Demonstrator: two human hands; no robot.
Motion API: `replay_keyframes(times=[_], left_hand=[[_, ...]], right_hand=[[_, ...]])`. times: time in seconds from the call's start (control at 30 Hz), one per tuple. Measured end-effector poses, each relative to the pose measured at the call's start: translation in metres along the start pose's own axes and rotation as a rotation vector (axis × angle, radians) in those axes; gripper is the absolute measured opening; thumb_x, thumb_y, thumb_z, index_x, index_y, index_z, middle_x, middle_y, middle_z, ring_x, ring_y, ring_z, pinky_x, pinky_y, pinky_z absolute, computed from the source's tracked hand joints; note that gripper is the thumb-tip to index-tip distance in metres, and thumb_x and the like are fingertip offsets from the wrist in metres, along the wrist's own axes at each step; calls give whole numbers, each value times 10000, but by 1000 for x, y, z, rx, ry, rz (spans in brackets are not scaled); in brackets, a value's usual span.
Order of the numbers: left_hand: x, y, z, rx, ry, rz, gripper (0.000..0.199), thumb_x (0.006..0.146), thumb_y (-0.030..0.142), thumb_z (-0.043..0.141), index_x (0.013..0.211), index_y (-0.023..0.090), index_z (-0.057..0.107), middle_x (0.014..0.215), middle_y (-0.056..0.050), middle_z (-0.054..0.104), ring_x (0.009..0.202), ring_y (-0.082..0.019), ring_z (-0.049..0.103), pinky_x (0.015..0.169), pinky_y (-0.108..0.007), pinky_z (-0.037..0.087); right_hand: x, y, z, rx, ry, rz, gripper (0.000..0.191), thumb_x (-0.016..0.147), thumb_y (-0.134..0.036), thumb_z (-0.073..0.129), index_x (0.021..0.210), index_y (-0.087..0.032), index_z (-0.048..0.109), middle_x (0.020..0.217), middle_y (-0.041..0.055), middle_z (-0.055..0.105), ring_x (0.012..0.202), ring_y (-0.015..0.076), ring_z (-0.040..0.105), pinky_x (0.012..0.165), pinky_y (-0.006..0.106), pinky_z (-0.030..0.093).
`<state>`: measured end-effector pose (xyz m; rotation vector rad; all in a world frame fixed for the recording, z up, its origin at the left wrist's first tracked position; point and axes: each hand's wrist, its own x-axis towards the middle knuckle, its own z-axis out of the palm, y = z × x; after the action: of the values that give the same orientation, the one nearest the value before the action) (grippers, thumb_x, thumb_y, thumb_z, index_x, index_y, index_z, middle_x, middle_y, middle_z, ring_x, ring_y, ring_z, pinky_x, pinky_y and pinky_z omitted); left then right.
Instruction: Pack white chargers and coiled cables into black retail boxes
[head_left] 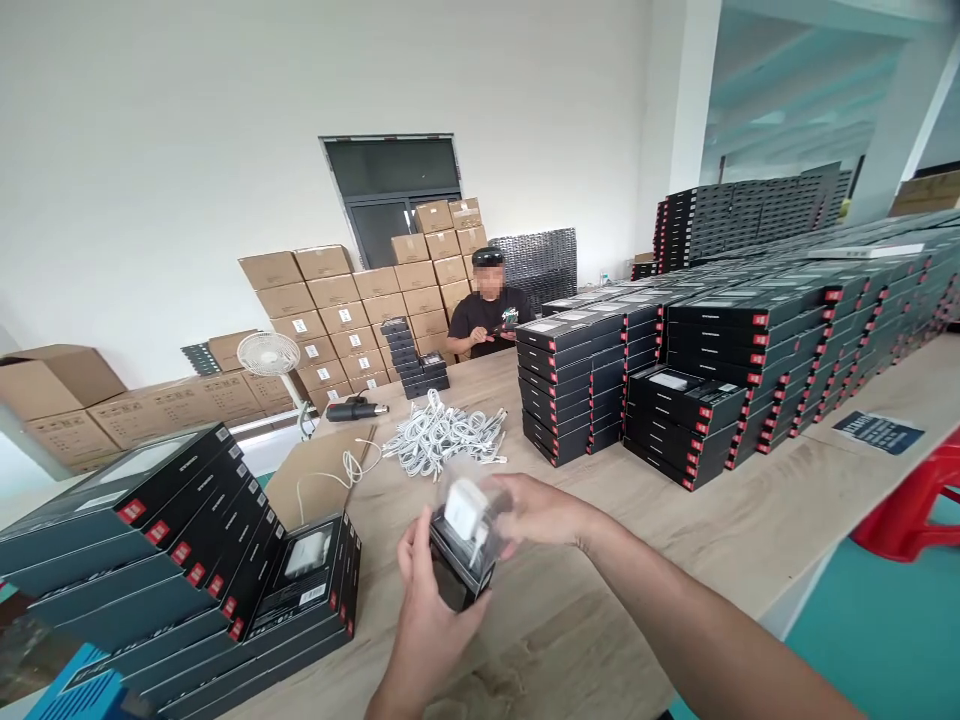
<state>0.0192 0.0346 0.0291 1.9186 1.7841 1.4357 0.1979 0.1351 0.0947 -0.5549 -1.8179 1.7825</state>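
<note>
My left hand (433,595) is closed around a small black box (450,582), held tilted above the table in front of me. At its upper end sits a white charger plug (463,510), with clear plastic film (466,474) around it. From the right, my right hand (544,512) grips the film and the edge of the box; its fingertips are partly blurred. Just beyond my hands lies a heap of coiled white cables (444,436). To the left, a flat black box (304,565) carries another white plug (309,552) on top.
Stacked black boxes stand at left (187,510) and in long rows at right (574,385). A heat gun (357,409), a loose white cable (351,468) and a cardboard sheet (319,470) lie on the table. Across it sits a co-worker (489,315). A white fan (268,354) and cartons stand behind.
</note>
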Motion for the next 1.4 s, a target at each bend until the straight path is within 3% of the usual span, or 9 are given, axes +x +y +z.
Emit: replay_keyframes(times=[0.13, 0.27, 0.43, 0.57, 0.7, 0.93, 1.03, 1.17, 1.4], left_hand=[[-13, -19, 14, -235, 200, -95, 1186, 691, 331, 808, 1562, 265, 6, 1440, -173, 269, 1392, -371, 384, 1156, -594, 280], [-14, -28, 1, -399, 181, -106, 905, 875, 396, 646, 1557, 298, 60, 1477, -149, 309, 1427, -323, 369, 1189, -557, 242], [6, -18, -29, -444, 75, -34, 798, 917, 367, 602, 1543, 373, 108, 1620, -114, 218, 1454, -305, 349, 1160, -509, 346], [12, -19, -34, -379, 11, 48, 568, 915, 325, 608, 1432, 312, 373, 1597, -112, 293, 1437, -280, 386, 1159, -448, 372], [5, -32, -28, -338, 82, 47, 312, 916, 326, 601, 1213, 258, 538, 1494, -125, 436, 1386, -265, 463, 1100, -418, 449], [1, -37, -32, -29, 61, 141, 196, 925, 323, 567, 1036, 239, 705, 1418, -128, 553, 1303, -294, 544, 1095, -477, 444], [3, -33, -32, -104, 77, 152, 146, 916, 300, 589, 1010, 231, 678, 1386, -128, 593, 1246, -280, 599, 1049, -448, 494], [2, -27, -29, -287, 172, 105, 238, 885, 264, 642, 1101, 231, 548, 1153, -110, 712, 1149, -245, 670, 971, -400, 555], [12, -19, -55, -107, -75, 200, 149, 922, 272, 571, 974, 231, 704, 1136, -100, 706, 1112, -246, 663, 937, -375, 552]], right_hand=[[18, 5, 12, -150, 197, -128, 249, 769, -121, 548, 964, -205, 677, 801, -11, 652, 675, 137, 624, 593, 253, 554], [20, 14, 19, -336, 278, -266, 224, 878, -185, 491, 901, -203, 712, 844, 11, 680, 714, 142, 619, 648, 251, 521], [19, 15, 22, -507, 281, -333, 258, 901, -195, 492, 961, -233, 740, 876, 2, 724, 730, 146, 620, 706, 265, 484], [25, 26, 21, -369, 369, -361, 153, 870, -231, 561, 966, -227, 681, 959, 21, 712, 739, 155, 638, 670, 267, 504], [15, 47, 23, -95, 481, -416, 136, 866, -346, 637, 901, -225, 587, 1069, 55, 680, 806, 176, 668, 709, 297, 551], [-14, 65, 31, -490, 415, -582, 167, 929, -295, 605, 1041, -237, 715, 1120, 102, 691, 1026, 229, 662, 908, 359, 527], [-14, 62, 30, -654, 428, -647, 167, 950, -241, 553, 1015, -240, 707, 1249, 117, 650, 1100, 239, 646, 958, 385, 510], [-14, 55, 32, -707, 414, -618, 165, 911, -170, 564, 1049, -242, 619, 1145, 99, 685, 1057, 227, 650, 921, 371, 509], [-8, 37, 31, -601, 346, -594, 57, 894, -205, 632, 901, -228, 684, 911, 51, 668, 879, 194, 637, 794, 311, 504]])
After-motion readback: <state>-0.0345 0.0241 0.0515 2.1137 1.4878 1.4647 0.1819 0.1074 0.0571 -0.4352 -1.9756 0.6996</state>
